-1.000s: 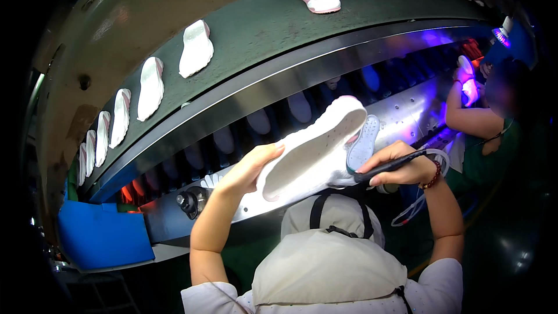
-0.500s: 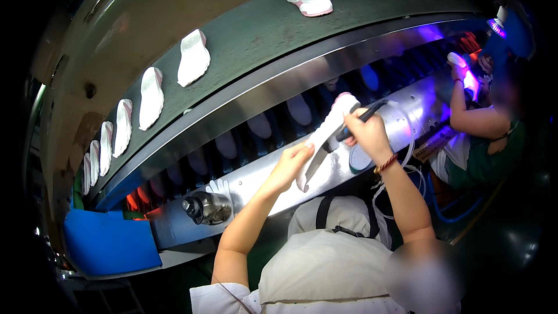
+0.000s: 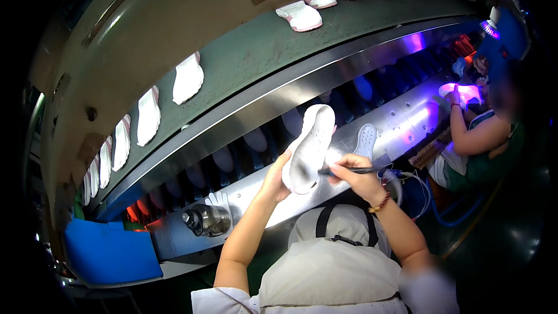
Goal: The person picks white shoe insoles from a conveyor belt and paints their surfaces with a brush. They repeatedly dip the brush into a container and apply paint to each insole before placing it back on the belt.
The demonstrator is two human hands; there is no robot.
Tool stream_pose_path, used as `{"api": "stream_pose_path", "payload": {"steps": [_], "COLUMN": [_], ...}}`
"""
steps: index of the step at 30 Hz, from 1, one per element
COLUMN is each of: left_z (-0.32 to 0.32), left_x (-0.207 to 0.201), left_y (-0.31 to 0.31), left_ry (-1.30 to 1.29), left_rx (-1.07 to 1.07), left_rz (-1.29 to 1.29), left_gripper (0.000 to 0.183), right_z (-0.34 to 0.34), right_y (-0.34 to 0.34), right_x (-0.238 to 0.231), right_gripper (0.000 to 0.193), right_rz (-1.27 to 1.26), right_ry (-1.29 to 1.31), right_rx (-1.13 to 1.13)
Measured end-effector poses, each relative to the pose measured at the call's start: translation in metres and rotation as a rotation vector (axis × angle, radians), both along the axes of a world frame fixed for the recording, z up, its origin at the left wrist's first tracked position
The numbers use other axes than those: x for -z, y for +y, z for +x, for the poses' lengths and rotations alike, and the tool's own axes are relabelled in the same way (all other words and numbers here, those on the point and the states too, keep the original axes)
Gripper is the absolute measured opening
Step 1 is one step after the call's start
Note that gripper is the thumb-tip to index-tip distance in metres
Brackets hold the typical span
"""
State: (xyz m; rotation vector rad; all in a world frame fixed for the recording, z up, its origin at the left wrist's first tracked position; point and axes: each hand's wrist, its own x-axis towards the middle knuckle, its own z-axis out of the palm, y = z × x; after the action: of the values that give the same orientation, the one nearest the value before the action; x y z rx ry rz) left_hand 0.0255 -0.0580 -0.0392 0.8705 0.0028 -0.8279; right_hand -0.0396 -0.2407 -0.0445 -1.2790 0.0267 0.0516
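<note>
Holding one white, hollow, foot-shaped shoe sole (image 3: 311, 145), the left hand (image 3: 277, 179) curls narrowly around the sole's left edge near its lower end. The sole is raised above one silver, perforated metal ledge (image 3: 395, 122), tilted lengthwise, with its recessed inner face toward the camera. The right hand (image 3: 356, 180) is closed in a pinch grip on one slim black rod-shaped tool (image 3: 365, 170); the tool's tip points at the sole's lower right edge, and whether it touches cannot be told. One dark red beaded bracelet (image 3: 381, 202) encircles the right wrist.

Items on the ledge: one pale grey, sole-shaped pad with small holes (image 3: 365, 139), just beyond the right hand; one smoky transparent bottle with a black cap (image 3: 210, 221), lying left of the left forearm.

Beyond the ledge runs one dark green flat conveyor belt (image 3: 244, 52). Its left section carries six white soles (image 3: 189, 78) in a line. Its right section carries one white-and-pink sole (image 3: 301, 16) nearest, followed by a receding row too small at its far end to count.

At right, one co-worker (image 3: 479, 138) handles one sole lit pink and purple (image 3: 463, 94), below one white lamp (image 3: 492, 26).
</note>
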Motion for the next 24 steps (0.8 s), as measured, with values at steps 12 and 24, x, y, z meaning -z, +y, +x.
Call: {"api": "stream_pose_path", "payload": {"steps": [12,24], "left_z": [0.094,0.214], "left_x": [-0.102,-0.103], "left_y": [-0.021,-0.134], "left_ry": [-0.412,-1.508], "left_rx": [-0.082,-0.415], "left_rz": [-0.609,1.743], "left_gripper": [0.06,0.041], "right_z": [-0.019,-0.031], "right_y": [-0.091,-0.099], "right_x": [-0.011,-0.007], "right_gripper": [0.018,0.017], "right_rz": [0.556,0.436], "right_ry": [-0.169,-0.229], "right_rx": [0.392,0.381]}}
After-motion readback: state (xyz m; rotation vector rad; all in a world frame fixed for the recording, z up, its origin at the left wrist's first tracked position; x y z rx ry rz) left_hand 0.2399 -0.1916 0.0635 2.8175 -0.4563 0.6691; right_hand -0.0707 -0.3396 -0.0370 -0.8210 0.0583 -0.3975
